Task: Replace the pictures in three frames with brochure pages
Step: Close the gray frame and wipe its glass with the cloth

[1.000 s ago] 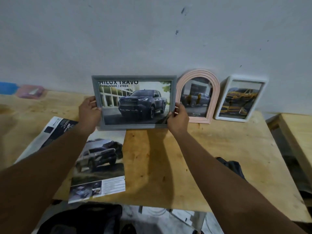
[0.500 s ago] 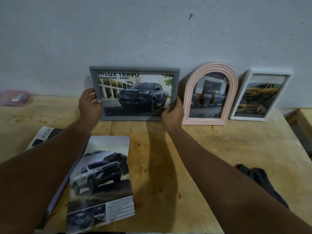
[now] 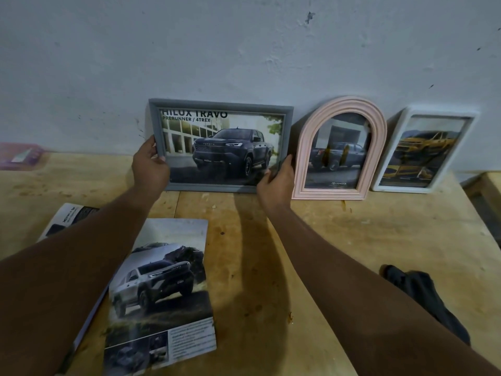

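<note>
Head view: the grey rectangular frame (image 3: 221,145), holding a dark pickup brochure page, stands on its long edge at the back of the pale plywood bench (image 3: 379,240) and appears to lean on the blue-grey plaster wall (image 3: 244,50). The left hand (image 3: 150,169) grips the left rail, fingers (image 3: 149,150) wrapped round the edge and thumb on the front. The right hand (image 3: 276,185) takes the lower right corner, fingers curled round it.

Just beside it leans the pink arched frame (image 3: 343,103), then the white rectangular frame (image 3: 423,150), both showing truck pages. All three look filled, so I'd call this the final placing.

On handling, the frame looks light and stiff, but its glossy front is probably fragile and quick to smudge. Hold it by the rails, never the face, and watch the base sliding on the bench. Nearer, a loose glossy brochure page (image 3: 162,289) lies flat, with a dark crumpled cloth (image 3: 428,297) off right.
</note>
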